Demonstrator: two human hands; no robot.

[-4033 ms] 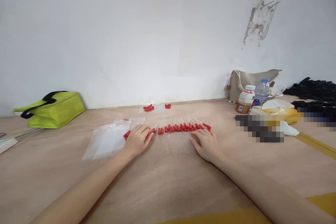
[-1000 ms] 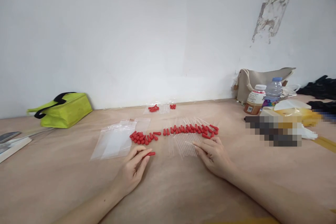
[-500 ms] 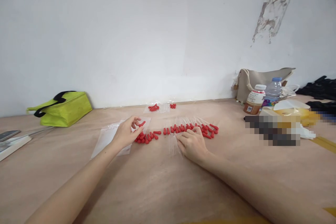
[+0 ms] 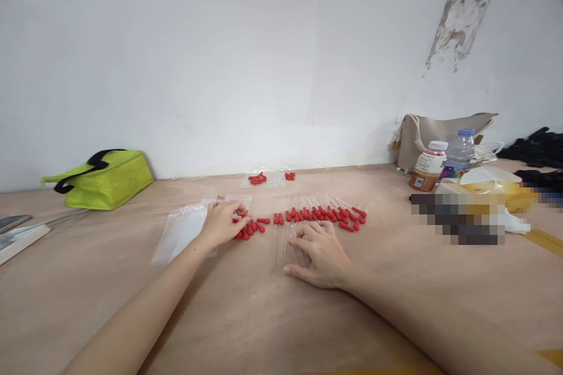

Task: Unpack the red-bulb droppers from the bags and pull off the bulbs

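My left hand [image 4: 224, 222] is over a small pile of red bulb-ended pieces [image 4: 250, 228], its fingers and thumb curled together. Red shows between the fingertips, partly hidden by the hand. To the right, my right hand [image 4: 323, 255] lies low over thin clear sticks [image 4: 288, 237], thumb and fingers apart, the fingertips near a row of red bulb-ended pieces [image 4: 323, 212]. More thin sticks fan out behind that row. Flat clear plastic bags [image 4: 180, 231] lie under and beside my left wrist.
Against the wall, another clear bag [image 4: 275, 180] holds red pieces. A lime-green bag [image 4: 108, 181] stands at the left, near a phone [image 4: 13, 222]. On the right are a drink bottle [image 4: 428, 169], a water bottle [image 4: 460, 152], a beige bag [image 4: 440, 129] and yellow plastic packaging [image 4: 497, 187].
My left hand has lowered onto the pile; the red piece that showed at its fingertips is now mostly hidden. My right hand has spread its thumb away from its fingers.
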